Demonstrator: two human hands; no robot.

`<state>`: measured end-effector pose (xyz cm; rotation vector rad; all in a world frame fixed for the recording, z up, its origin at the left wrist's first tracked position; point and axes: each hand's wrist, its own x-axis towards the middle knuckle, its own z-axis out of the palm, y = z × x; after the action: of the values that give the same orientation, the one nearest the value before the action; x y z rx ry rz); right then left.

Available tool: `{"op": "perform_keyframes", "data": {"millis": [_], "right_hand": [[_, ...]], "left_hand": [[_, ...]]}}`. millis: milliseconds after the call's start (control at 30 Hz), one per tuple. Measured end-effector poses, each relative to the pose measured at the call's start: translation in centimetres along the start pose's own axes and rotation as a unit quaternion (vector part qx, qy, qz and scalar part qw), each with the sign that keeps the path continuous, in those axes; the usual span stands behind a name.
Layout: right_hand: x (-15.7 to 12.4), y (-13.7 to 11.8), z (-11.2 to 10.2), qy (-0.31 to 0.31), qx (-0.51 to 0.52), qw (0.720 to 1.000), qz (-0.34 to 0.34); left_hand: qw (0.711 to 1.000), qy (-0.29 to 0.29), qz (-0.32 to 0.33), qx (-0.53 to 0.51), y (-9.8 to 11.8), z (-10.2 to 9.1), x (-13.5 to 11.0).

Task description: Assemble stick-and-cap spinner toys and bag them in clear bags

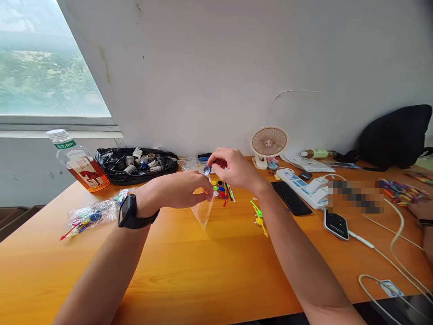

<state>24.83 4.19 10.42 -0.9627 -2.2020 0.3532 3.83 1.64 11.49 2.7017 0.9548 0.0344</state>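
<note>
My left hand point(184, 192), with a black watch on its wrist, is closed on a clear plastic bag point(202, 214) that hangs above the table. At the bag's upper end, my right hand point(233, 167) pinches a small blue round piece point(206, 170). Behind the hands lie small round pieces point(221, 189) in several colours and thin coloured arrow-like pieces point(230, 193). Beside my right forearm are yellow and green pieces point(259, 217), partly hidden by it. A filled clear bag point(91, 217) with coloured pieces lies left of my watch.
A drink bottle point(79, 164) and an open black plastic bag point(108, 167) of grey pieces stand back left. A small fan point(269, 142), black phone point(291, 198), power strip point(301, 187) and cables are right. Another person's hand point(421, 207) is by a coloured pile point(402, 190) at far right.
</note>
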Motion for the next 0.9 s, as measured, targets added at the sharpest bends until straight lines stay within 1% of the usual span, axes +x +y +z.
{"op": "perform_keyframes", "data": {"millis": [133, 333, 500, 600, 733, 900], "right_hand": [[0.1, 0.0, -0.2, -0.008, -0.011, 1.0, 0.018], [0.2, -0.4, 0.0, -0.061, 0.007, 0.998, 0.025], [0.2, -0.5, 0.3, -0.098, 0.032, 0.994, 0.033], [0.2, -0.2, 0.3, -0.114, 0.057, 0.991, 0.034], [0.1, 0.3, 0.3, -0.105, 0.07, 0.991, 0.037], [0.0, 0.2, -0.4, -0.07, 0.04, 0.996, 0.034]], "left_hand": [[1.0, 0.006, 0.006, 0.014, 0.8, -0.2, -0.2], [1.0, 0.013, 0.008, 0.016, 1.2, -0.2, -0.4], [0.999, 0.038, 0.03, 0.012, 1.6, -0.3, -0.8], [0.998, 0.044, 0.03, 0.015, 2.0, -0.5, -1.0], [0.998, 0.064, 0.024, 0.017, 2.3, -0.8, -1.0], [0.996, 0.082, 0.025, 0.02, 2.0, -1.2, -1.1]]}}
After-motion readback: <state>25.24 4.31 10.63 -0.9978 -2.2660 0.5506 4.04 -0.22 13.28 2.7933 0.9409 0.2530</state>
